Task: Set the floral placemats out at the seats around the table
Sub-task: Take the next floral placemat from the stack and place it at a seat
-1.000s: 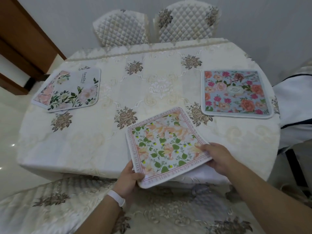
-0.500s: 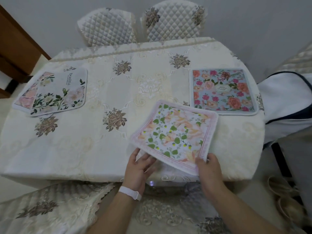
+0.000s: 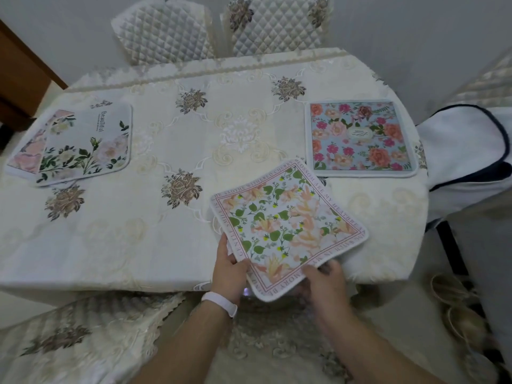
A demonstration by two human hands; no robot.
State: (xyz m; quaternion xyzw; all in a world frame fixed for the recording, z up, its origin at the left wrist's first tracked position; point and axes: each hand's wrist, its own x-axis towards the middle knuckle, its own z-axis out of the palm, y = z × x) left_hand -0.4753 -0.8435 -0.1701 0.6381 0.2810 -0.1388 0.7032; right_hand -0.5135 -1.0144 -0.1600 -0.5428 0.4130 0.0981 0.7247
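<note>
A peach-and-green floral placemat (image 3: 288, 228) with a lettered pink border lies skewed at the table's near edge, one corner hanging over it. My left hand (image 3: 228, 268) grips its left edge and my right hand (image 3: 322, 275) grips its near edge. A blue placemat with pink and orange roses (image 3: 360, 138) lies flat at the right side. At the left side a white placemat with green stems (image 3: 86, 142) sits on top of a pink one (image 3: 26, 155), which shows only at its left.
The table (image 3: 194, 128) wears a cream embroidered cloth. Two quilted chair backs (image 3: 163, 31) (image 3: 277, 23) stand at the far side. A white chair cover with dark trim (image 3: 465, 151) is at the right, another covered chair (image 3: 83, 342) near left, sandals (image 3: 454, 306) on the floor right.
The peach-and-green placemat has turned under my hands and slid a little right along the near edge. My hands shifted their grip along its edges. The other mats stayed put.
</note>
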